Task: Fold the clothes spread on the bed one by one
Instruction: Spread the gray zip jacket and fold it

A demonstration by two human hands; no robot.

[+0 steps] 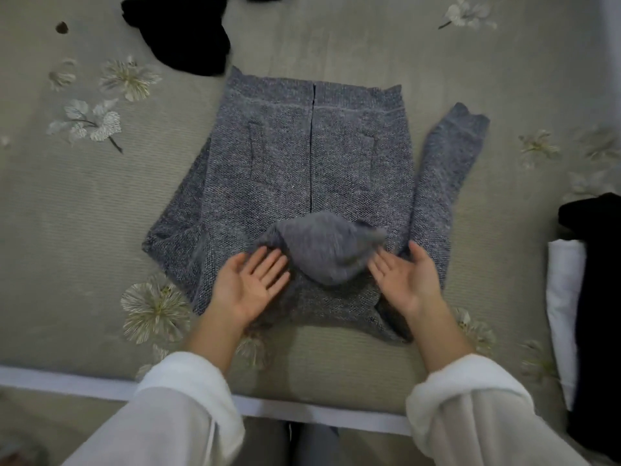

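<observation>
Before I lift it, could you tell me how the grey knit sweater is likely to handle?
The grey knit sweater is probably floppy: its sleeve bends limply on the bed. The thick knit likely grips rather than slides, and the hood may unfold.

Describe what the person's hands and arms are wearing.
The left hand and the right hand are bare: no gloves, and no ring, watch or bracelet shows. Both forearms are uncovered from the wrist. Above them, the left sleeve and the right sleeve are loose, plain white and soft-looking, each bunched into a thick rolled cuff, with no print or marking visible.
</observation>
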